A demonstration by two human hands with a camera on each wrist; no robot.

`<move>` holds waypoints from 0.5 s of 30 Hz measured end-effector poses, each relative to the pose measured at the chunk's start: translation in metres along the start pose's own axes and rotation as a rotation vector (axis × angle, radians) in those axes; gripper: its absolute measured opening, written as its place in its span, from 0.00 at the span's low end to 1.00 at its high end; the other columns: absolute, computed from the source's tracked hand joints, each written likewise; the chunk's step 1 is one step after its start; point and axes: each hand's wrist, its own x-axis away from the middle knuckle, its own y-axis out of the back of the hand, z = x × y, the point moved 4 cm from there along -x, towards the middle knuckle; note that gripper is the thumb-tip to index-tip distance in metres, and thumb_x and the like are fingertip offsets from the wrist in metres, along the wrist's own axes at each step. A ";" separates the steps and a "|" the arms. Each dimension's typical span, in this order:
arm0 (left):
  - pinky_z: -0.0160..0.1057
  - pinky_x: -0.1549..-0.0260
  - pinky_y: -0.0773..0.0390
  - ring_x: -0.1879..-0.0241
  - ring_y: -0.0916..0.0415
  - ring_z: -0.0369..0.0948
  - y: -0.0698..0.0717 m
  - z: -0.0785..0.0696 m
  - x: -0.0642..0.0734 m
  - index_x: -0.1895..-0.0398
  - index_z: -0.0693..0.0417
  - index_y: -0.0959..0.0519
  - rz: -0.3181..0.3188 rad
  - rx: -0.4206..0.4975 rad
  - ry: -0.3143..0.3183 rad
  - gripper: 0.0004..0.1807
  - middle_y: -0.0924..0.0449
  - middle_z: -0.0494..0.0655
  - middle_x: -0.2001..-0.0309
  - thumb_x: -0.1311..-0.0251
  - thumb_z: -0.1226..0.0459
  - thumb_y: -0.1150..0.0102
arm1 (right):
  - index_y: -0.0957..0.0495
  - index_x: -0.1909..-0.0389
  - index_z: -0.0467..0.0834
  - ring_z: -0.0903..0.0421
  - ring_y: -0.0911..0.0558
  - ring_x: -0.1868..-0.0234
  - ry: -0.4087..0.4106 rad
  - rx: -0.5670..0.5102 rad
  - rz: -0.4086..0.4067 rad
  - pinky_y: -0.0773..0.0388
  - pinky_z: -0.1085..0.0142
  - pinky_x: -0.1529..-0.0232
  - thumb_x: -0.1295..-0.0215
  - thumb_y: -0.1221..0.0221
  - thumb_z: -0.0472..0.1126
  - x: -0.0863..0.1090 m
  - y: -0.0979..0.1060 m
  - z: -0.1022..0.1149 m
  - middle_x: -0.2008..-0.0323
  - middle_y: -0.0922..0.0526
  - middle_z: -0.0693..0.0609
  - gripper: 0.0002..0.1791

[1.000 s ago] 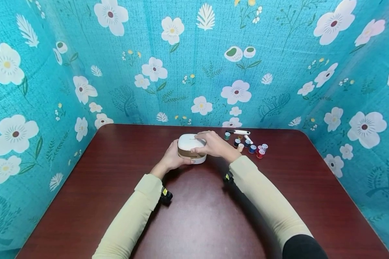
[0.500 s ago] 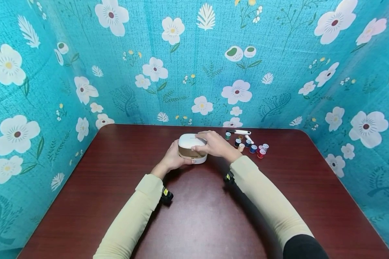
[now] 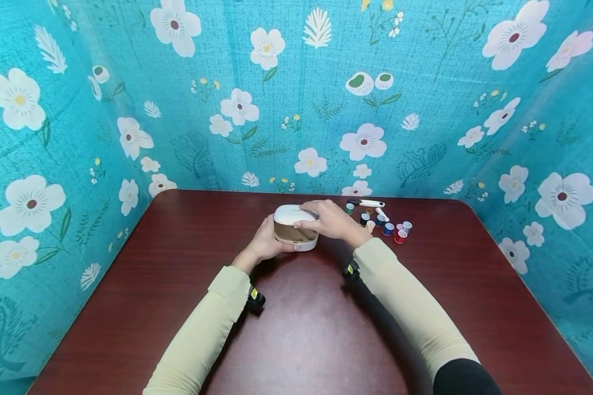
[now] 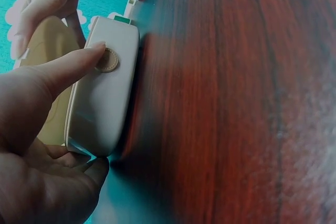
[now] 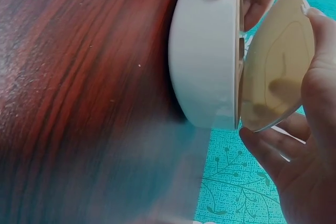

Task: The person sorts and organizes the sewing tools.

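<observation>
A small rounded white case sits on the dark red table, its lid tilted up from the base. My left hand holds the base; in the left wrist view its thumb lies against a round tan button on the front, the fingers around the side. My right hand grips the lid by its right side, thumb at the front edge. The lid's tan inner face shows in the right wrist view. What lies inside the base is hidden.
Right of the case lie several thread spools, among them a red spool and a blue spool. Behind them is a white-and-black handled tool, kind unclear. A flowered turquoise cloth hangs along the table's back and sides.
The lid's front edge has risen slightly and shows more of its tan inside. Both hands keep their hold on the case. The head view has shifted a little.
</observation>
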 end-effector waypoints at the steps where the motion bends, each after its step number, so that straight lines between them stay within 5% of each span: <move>1: 0.51 0.32 0.37 0.32 0.37 0.54 0.000 0.000 0.000 0.23 0.62 0.46 0.001 -0.006 -0.004 0.61 0.39 0.61 0.29 0.57 0.62 0.15 | 0.22 0.35 0.40 0.50 0.21 0.38 -0.002 -0.003 -0.001 0.25 0.52 0.38 0.31 0.38 0.62 0.000 0.000 0.000 0.39 0.18 0.45 0.35; 15: 0.50 0.32 0.36 0.33 0.36 0.54 0.001 -0.001 0.000 0.24 0.63 0.46 -0.004 -0.024 -0.002 0.61 0.38 0.62 0.30 0.57 0.61 0.15 | 0.17 0.44 0.41 0.52 0.18 0.47 0.023 -0.043 -0.066 0.21 0.54 0.46 0.27 0.40 0.59 -0.003 0.005 -0.001 0.49 0.14 0.47 0.27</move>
